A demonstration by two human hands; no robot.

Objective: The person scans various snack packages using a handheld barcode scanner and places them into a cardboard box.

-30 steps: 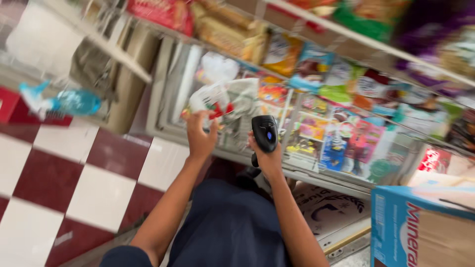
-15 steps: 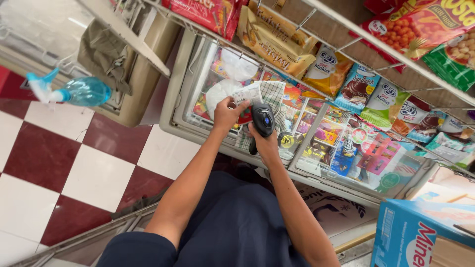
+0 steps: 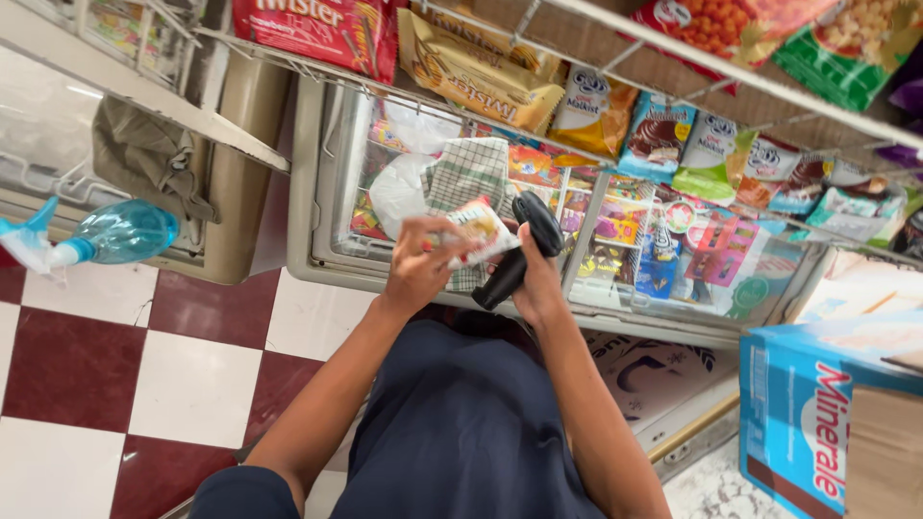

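Note:
My left hand holds a small snack packet, white and orange, tilted up in front of me. My right hand grips the handle of a black handheld barcode scanner, whose head sits just right of the packet, nearly touching it. Both hands are raised over the glass lid of a chest freezer filled with colourful ice-cream packs. A checked cloth and a white plastic bag lie on the lid behind the packet.
Wire shelves above carry snack bags. A blue spray bottle hangs at the left by a beige cabinet. A blue cardboard box stands at the lower right. Red and white floor tiles lie below.
The view has swung so the freezer sits nearer and more level. Both hands have come down and closer to me, with the scanner head now beside the packet rather than above it.

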